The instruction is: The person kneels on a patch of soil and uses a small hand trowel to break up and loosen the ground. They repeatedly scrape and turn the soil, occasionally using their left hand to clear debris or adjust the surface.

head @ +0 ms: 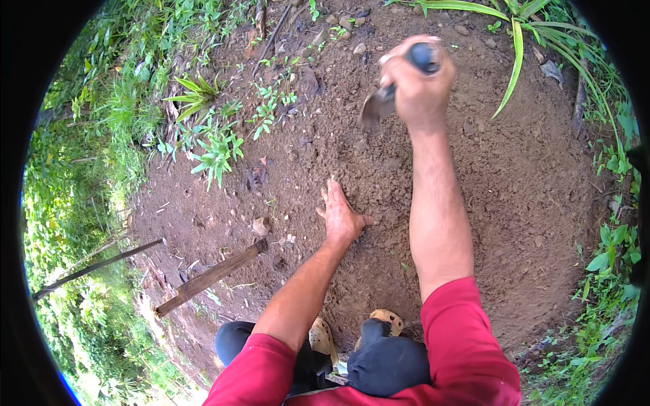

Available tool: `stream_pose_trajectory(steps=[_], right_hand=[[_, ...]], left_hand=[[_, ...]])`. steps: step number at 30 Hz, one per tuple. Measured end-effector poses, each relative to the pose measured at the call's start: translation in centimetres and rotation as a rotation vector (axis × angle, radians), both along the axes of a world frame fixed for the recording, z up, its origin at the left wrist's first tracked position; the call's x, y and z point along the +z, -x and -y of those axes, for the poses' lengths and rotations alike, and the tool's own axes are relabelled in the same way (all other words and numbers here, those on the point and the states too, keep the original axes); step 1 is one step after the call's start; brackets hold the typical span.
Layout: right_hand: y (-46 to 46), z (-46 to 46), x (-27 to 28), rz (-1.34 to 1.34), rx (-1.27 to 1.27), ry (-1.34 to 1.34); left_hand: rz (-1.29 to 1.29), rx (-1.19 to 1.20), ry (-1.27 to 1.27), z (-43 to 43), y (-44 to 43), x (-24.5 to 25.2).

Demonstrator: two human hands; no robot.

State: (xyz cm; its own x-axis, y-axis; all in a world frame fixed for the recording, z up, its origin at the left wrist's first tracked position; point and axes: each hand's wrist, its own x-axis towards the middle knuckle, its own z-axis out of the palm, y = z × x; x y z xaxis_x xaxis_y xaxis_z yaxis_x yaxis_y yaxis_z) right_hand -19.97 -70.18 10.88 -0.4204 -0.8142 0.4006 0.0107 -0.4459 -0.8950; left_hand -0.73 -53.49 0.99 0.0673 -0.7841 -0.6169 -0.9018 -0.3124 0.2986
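Gripped in my right hand [424, 91] is a hand trowel, its dark handle end [423, 58] pointing up toward me. The trowel's metal blade [378, 106] shows below the fist on the left, slightly blurred, and appears to be held above the ground. Lower and to the left, my left hand [341, 213] presses on the loose brown soil [378, 188] with its fingers apart and nothing in them. Crumbly, turned earth lies between the two hands.
At the left lie a cut bamboo piece [213, 276] and a thin dark pole [101, 269]. A stone [261, 226] sits near the bamboo. Leafy seedlings [216, 155] grow upper left, and a long-leaved plant [518, 40] stands upper right. My clogs [322, 337] rest on the soil.
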Motion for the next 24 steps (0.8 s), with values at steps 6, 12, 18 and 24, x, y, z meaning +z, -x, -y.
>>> stream_pose_trajectory(steps=[6, 12, 18, 24], right_hand=[[3.0, 2.6, -1.1, -0.002, -0.05, -0.238], [1.9, -0.4, 0.4, 0.111, -0.138, 0.029], [-0.9, 1.5, -0.9, 0.02, -0.062, -0.189], [-2.0, 2.6, -1.1, -0.164, -0.042, -0.337]], left_hand=[[0.012, -0.014, -0.011, 0.2, 0.0, 0.3], [-0.003, -0.013, 0.009, 0.0, -0.1, -0.1], [0.022, -0.024, 0.002, 0.0, 0.0, 0.2], [0.022, -0.041, -0.044, 0.2, 0.0, 0.6]])
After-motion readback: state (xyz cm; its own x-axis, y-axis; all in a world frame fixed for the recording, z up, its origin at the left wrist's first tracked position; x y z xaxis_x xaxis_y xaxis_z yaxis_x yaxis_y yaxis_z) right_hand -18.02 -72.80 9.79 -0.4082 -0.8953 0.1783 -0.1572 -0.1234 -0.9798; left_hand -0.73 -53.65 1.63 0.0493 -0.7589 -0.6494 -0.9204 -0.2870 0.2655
